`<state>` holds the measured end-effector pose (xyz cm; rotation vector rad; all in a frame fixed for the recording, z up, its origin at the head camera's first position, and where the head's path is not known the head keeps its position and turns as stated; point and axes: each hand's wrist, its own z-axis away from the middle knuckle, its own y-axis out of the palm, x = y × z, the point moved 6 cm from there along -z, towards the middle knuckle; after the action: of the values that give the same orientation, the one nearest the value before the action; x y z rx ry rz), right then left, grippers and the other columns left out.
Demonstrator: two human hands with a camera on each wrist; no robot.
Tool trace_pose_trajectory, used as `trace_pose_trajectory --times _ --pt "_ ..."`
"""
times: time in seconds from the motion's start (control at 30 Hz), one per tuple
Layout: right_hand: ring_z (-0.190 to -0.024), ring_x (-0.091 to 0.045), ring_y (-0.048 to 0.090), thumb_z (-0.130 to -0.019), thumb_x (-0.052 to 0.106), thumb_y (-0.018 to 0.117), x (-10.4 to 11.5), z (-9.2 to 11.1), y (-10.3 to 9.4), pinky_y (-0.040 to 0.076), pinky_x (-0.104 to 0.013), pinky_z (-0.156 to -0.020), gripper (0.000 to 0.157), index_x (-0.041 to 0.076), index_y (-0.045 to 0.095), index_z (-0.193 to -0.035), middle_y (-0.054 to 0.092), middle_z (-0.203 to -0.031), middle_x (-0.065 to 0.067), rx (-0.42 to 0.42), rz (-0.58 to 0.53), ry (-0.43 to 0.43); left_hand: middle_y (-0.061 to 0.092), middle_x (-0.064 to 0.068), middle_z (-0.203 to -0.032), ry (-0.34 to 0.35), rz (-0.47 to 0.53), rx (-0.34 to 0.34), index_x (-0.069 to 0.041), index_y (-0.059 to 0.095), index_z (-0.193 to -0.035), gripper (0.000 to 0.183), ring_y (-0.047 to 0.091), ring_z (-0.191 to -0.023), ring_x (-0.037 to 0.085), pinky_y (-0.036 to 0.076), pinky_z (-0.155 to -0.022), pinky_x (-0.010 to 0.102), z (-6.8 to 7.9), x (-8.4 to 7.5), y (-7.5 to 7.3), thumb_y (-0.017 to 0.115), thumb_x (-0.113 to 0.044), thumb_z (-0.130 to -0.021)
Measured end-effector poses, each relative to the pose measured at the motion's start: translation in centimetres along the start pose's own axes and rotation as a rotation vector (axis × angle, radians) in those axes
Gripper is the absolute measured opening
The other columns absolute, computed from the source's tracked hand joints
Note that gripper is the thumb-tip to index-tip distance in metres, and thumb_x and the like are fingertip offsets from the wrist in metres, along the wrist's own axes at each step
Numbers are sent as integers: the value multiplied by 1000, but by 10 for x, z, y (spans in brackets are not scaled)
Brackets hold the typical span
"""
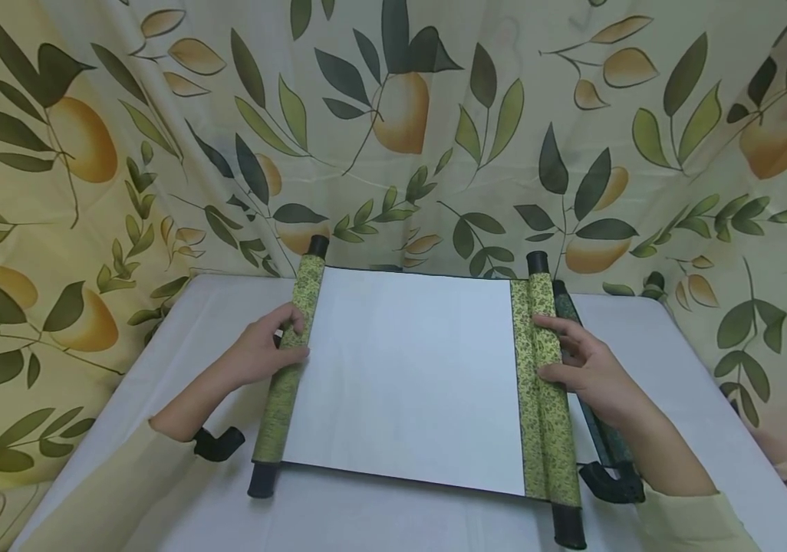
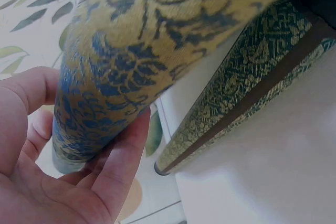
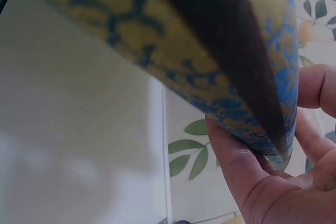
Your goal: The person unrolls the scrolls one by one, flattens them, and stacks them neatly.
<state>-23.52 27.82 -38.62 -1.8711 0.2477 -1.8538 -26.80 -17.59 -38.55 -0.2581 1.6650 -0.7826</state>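
A hanging scroll with a blank white sheet (image 1: 407, 376) is spread between two patterned rolls with black end knobs. My left hand (image 1: 262, 345) grips the left roll (image 1: 281, 391), thumb and fingers round it. Around the right roll (image 1: 554, 437) curl the fingers and thumb of my right hand (image 1: 594, 372). Both wrist views show gold cloth with blue figures close up; a dark strip (image 3: 226, 40) runs along the roll in the right one. A second, dark green rolled scroll (image 1: 604, 441) lies right of the right roll, partly hidden by my right hand.
A white-covered table (image 1: 393, 521) is under the scrolls. Behind it hangs a curtain (image 1: 393, 169) printed with leaves and orange fruit. Black wrist bands with camera mounts (image 1: 217, 445) sit on both forearms.
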Motion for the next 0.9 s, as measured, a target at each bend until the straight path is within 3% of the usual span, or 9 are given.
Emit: trace_pose_trajectory --times 0.17,0.3,0.53,0.7,0.9 --pt "-144 -52 20 -92 7 67 -2 1 -2 46 -65 -88 74 19 32 -156 17 -164 -13 -1 0 7 56 9 -107 9 -25 -13 -12 54 -104 20 49 -94 28 47 -70 36 0 2 -2 64 -4 -89" --pt "-143 -51 21 -92 7 67 -1 1 -2 47 -63 -88 74 19 32 -156 17 -164 -13 0 -4 5 60 9 -116 -3 -48 -10 -11 60 -108 21 50 -98 27 46 -73 36 1 2 -3 61 -5 -88" --pt "-135 -49 36 -92 5 66 1 1 -2 50 -50 -86 75 17 31 -157 20 -161 -18 4 -30 -5 56 12 -103 -49 -24 3 -15 53 -103 28 48 -74 24 44 -60 35 2 5 -3 75 -12 -85" --pt "-139 -52 28 -92 5 66 1 2 -3 48 -54 -88 75 17 30 -157 15 -163 -19 10 -28 3 56 13 -106 -32 -44 -11 -14 51 -103 27 50 -80 25 45 -61 35 3 6 -6 71 -8 -86" --pt "-137 -54 31 -92 5 66 0 3 -4 47 -59 -89 75 18 31 -157 16 -162 -21 8 -29 -5 58 14 -115 -27 -64 -17 -12 56 -107 24 51 -85 28 47 -62 34 3 8 -8 66 -5 -87"
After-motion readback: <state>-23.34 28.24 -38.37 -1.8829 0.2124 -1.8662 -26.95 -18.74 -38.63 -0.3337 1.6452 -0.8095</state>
